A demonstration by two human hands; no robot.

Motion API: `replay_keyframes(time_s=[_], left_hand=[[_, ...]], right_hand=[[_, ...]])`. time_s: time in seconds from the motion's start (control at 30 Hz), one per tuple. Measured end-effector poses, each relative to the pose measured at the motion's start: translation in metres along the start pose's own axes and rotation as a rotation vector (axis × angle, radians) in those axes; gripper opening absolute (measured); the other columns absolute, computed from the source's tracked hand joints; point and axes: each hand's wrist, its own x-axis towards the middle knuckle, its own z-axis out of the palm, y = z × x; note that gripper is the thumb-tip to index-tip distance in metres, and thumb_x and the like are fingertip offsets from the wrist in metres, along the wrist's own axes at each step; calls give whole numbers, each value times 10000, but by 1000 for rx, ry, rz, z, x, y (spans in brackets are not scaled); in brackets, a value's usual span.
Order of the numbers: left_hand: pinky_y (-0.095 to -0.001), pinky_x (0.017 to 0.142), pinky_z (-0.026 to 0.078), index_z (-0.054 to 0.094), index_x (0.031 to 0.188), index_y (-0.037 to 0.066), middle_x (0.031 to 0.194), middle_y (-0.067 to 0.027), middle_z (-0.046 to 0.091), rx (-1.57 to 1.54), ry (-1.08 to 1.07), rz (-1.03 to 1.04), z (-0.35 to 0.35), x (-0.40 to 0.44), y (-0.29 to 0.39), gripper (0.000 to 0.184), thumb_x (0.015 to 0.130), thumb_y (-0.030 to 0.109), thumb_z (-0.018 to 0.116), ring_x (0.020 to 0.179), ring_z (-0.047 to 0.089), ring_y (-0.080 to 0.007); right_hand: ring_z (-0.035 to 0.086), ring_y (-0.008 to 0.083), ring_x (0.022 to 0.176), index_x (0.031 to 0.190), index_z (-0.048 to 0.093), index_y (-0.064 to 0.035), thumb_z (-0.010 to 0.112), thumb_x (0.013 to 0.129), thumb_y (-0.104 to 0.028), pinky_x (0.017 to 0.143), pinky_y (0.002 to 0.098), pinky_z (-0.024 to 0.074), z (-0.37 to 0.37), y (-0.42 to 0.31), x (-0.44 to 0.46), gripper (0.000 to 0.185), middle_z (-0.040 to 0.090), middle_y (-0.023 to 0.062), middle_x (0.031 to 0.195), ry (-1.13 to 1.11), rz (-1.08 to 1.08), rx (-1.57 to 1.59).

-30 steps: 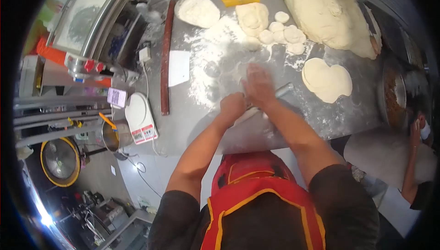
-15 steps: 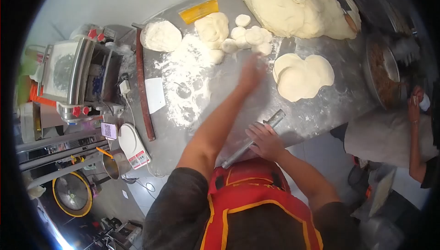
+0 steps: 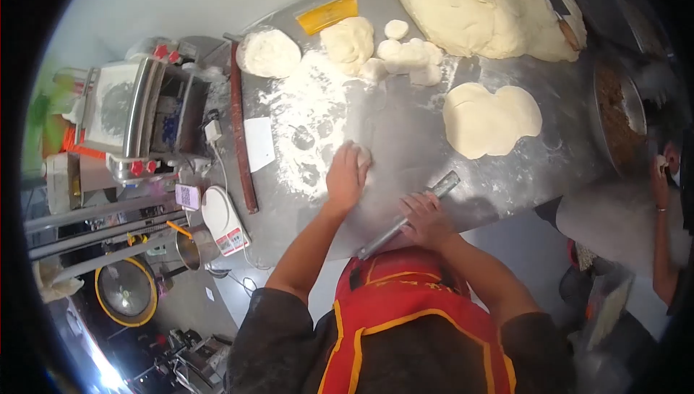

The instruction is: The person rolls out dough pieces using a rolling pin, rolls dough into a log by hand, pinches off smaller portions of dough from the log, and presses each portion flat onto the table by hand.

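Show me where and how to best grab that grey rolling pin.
I'd grip the rolling pin from above, one palm toward each end: it looks long and slim and lies slanted on the table, its upper side exposed. The right hand rests across part of it, leaving both ends uncovered.

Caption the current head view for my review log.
Right hand on a rolling pin, left hand at a small dough piece, over a floured table with flattened dough nearby.

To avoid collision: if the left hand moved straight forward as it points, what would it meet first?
Past the pale piece it seems to touch, the left hand would probably meet the small dough pieces first, though depth is unclear.
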Motion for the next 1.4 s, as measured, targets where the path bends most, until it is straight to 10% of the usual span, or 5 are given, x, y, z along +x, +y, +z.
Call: replay_keyframes(time_s=[0.27, 0.47, 0.6, 0.97, 1.4], left_hand=[[-424, 918, 436, 525, 1187, 5, 1101, -180, 567, 31, -421, -67, -39, 17, -2, 462, 790, 136, 721, 1088, 505, -367], [-429, 886, 445, 558, 1072, 22, 1047, -198, 569, -86, 80, -228, -51, -11, -11, 282, 818, 85, 665, 1051, 516, -380], [-480, 853, 451, 537, 1071, 2, 1070, -215, 574, -171, 222, 75, -10, -48, -6, 237, 847, 37, 608, 951, 558, -412], [-512, 1173, 138, 332, 1482, 98, 1547, -157, 281, 221, -211, -10, 19, -11, 31, 604, 953, 346, 487, 1447, 224, -314], [-540, 1159, 122, 271, 1501, 108, 1545, -168, 252, 281, -135, 110, 26, 10, 35, 739, 918, 495, 510, 1448, 191, -340]], right_hand=[[442, 247, 1267, 1306, 509, -91, 620, 840, -384, 1104, 483, 284, 1, -3, -1, 562, 505, 90, 1315, 15, -19, -48], [442, 245, 1266, 1289, 533, -90, 607, 853, -391, 1104, 483, 283, -2, -5, 0, 535, 513, 85, 1313, 17, -6, -46], [440, 249, 1265, 1288, 537, -89, 598, 857, -400, 1103, 482, 286, -4, -3, 2, 535, 512, 82, 1322, 13, -15, -56], [459, 269, 1255, 1308, 521, -86, 626, 833, -369, 1095, 505, 294, 4, -1, -3, 562, 506, 86, 1351, 8, 4, 20], [470, 283, 1220, 1299, 525, -92, 630, 831, -396, 1099, 501, 300, -11, -6, 2, 568, 522, 101, 1296, 41, -48, 1]])
